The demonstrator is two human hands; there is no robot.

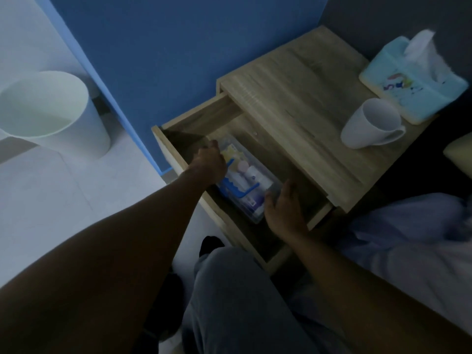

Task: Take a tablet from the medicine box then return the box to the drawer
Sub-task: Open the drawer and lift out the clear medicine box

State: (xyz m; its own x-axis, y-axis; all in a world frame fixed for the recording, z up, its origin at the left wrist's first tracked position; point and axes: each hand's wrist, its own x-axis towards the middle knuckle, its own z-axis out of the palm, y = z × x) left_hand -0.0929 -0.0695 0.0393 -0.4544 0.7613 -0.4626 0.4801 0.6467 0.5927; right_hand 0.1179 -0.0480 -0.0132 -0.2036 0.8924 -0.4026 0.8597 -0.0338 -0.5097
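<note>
**Both hands on the box, inside the open drawer**

Dim light, view blurred. Far left, a white bin (48, 111) on the pale floor, against a blue wall. Left hand (210, 162) reaches into the drawer (194, 121), fingers curled over the far-left end of the box (245, 182). The box is clear plastic with blue latches, lying flat in the drawer; packets and small bottles show through the lid. Right hand (283, 208) cups the near-right end of the box, fingers bent against its side. Both hands touch it; how tight the grip is, cannot tell. Right of the drawer, on the wooden table (293, 103), a white mug (373, 123) stands just beside a blue tissue box (413, 77). A bed sheet (413, 233) at lower right.
</note>
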